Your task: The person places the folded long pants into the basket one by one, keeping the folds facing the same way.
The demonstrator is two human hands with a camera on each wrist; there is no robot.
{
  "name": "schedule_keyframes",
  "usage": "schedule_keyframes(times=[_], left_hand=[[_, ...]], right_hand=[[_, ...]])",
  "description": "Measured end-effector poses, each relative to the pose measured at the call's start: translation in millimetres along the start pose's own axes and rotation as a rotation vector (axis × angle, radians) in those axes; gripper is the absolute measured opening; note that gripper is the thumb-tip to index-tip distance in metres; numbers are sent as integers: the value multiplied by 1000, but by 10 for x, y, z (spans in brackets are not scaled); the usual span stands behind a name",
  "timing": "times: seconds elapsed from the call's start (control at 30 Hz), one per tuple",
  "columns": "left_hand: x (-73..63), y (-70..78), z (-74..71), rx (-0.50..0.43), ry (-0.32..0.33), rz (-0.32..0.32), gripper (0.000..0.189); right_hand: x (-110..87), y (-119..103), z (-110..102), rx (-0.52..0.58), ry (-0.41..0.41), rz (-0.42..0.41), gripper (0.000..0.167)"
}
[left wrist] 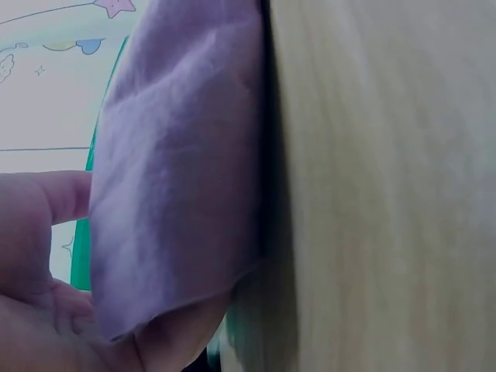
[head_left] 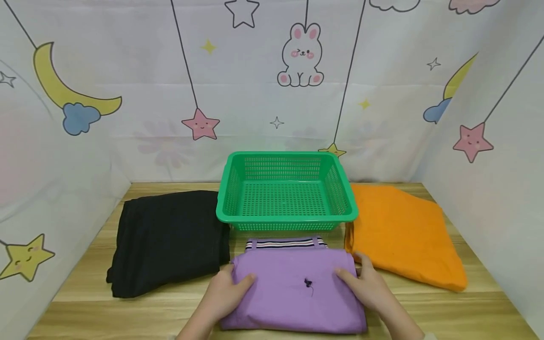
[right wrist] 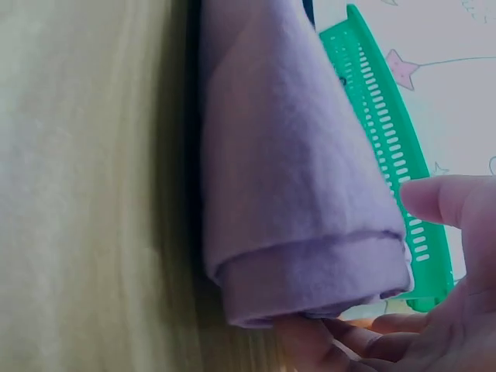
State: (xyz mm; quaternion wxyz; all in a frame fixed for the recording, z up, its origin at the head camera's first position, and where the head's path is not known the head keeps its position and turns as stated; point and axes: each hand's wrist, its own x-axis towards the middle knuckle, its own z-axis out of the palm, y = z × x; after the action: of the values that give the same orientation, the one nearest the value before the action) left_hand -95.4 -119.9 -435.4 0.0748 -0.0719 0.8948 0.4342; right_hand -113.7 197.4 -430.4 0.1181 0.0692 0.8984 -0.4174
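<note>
A folded purple garment (head_left: 293, 302) lies at the table's front, a small dark mark and thread on its top. Past its far edge shows a band with dark and white stripes. My left hand (head_left: 227, 290) holds the left side, thumb on top and fingers tucked under the cloth, as the left wrist view shows at the garment's edge (left wrist: 178, 194). At the opposite side, my right hand (head_left: 367, 285) grips in the same way. In the right wrist view the folded layers (right wrist: 310, 271) sit between its thumb (right wrist: 442, 200) and the fingers underneath.
Behind the purple garment stands a green plastic basket (head_left: 286, 219) with nothing in it. A folded black cloth (head_left: 170, 241) lies to the left, a folded orange cloth (head_left: 403, 236) to the right. A printed curtain (head_left: 255, 94) hangs behind the wooden table (head_left: 459, 311).
</note>
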Motion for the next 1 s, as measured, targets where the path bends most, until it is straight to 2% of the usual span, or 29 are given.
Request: schedule_keyframes(times=[0.17, 0.3, 0.4, 0.53, 0.63, 0.8, 0.87, 1.0], left_hand=[[-12, 10, -5, -76, -9, 0, 75], [-6, -16, 1, -160, -10, -3, 70], [9, -46, 5, -251, -49, -30, 68], [25, -82, 0, -384, -125, -73, 64], [30, -105, -7, -440, -158, -86, 62], [26, -121, -1, -483, -191, -87, 56], [24, -114, 4, -492, -203, -97, 54], [11, -68, 12, -479, -196, -112, 52]], right_hand=[[-24, 35, 10, 156, -11, 41, 77], [-30, 69, 10, 317, -29, 117, 66], [-33, 109, 3, 468, -54, 171, 50], [-30, 175, -38, 629, -141, 170, 26], [-22, 211, -80, 670, -226, 157, 28], [2, 243, -129, 678, -351, 147, 50], [13, 247, -136, 690, -390, 144, 50], [25, 242, -132, 695, -419, 136, 37]])
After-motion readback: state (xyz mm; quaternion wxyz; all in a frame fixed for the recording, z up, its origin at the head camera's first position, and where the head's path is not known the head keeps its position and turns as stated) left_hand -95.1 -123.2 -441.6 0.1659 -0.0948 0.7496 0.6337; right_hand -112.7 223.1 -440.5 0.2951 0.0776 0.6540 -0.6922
